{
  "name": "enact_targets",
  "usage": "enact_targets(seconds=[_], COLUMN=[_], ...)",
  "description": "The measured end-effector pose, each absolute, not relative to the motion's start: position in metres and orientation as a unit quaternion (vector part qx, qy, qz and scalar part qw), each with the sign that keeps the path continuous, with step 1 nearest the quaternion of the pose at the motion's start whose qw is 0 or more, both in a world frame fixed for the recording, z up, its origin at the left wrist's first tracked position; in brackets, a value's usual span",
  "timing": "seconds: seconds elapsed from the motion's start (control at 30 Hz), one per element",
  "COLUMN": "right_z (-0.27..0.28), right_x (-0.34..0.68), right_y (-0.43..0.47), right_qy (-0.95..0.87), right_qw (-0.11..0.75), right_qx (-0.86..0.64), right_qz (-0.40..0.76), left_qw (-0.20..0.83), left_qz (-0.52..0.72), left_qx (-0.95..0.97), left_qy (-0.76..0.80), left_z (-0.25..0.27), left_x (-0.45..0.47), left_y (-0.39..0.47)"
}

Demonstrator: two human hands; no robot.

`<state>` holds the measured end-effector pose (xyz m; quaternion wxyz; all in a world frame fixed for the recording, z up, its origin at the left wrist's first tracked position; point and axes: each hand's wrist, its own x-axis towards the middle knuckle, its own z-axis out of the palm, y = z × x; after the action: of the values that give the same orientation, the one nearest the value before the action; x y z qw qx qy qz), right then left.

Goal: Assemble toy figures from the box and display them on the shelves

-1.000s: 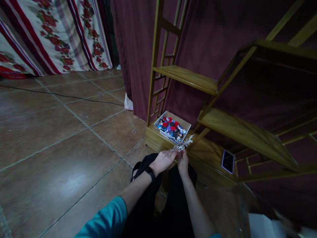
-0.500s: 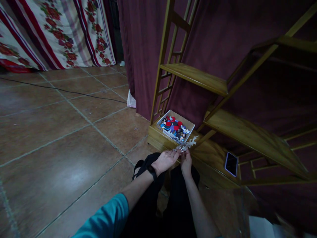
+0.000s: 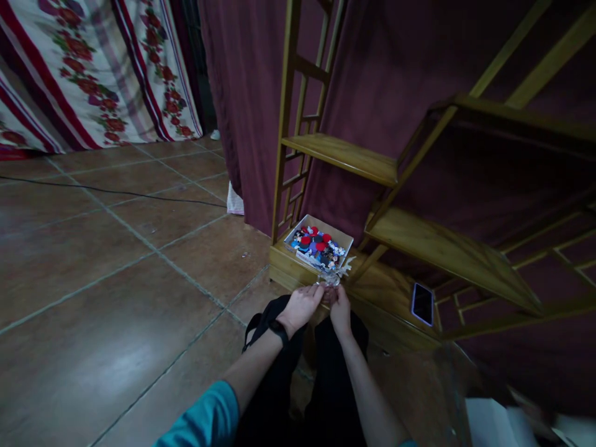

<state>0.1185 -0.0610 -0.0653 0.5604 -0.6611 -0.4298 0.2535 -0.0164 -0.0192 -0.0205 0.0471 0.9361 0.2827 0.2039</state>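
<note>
A crinkled, clear plastic piece (image 3: 331, 279), like a wrapper or small bag, juts out beyond my fingertips. My left hand (image 3: 302, 307), with a dark band at its wrist, pinches it from one side. Close beside it, my right hand (image 3: 341, 311) grips the same plastic, fingers bent inward. Whether anything lies inside the plastic is too small to make out. Just past both hands stands a shallow open box (image 3: 343, 238) holding several small figures or trinkets in red, blue, black and white. The plastic overlaps the box's near edge in my view.
The box stands on the low ledge of a wooden shelf unit (image 3: 342, 155). A phone (image 3: 423, 303) lies further right on that ledge. Maroon curtain (image 3: 254, 112) hangs behind. A black cable (image 3: 116, 194) crosses the tiled floor. Something white (image 3: 487, 422) is at lower right.
My view has swung slightly, so the shelf and box appear further left. Both hands still hold the plastic, its loose end now lying nearer the box's edge in view.
</note>
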Motion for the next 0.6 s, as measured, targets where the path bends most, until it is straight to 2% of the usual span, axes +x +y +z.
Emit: enact_targets(seconds=[0.6], right_z=[-0.0613], right_x=[0.1182], right_y=[-0.0682], right_qy=[-0.434], right_qw=[0.569], right_qx=[-0.65], right_qz=[0.257], left_qw=[0.058], left_qz=[0.198], left_qx=[0.888], left_qy=[0.412], left_z=[-0.0187], left_x=[-0.0112], left_y=[-0.0187])
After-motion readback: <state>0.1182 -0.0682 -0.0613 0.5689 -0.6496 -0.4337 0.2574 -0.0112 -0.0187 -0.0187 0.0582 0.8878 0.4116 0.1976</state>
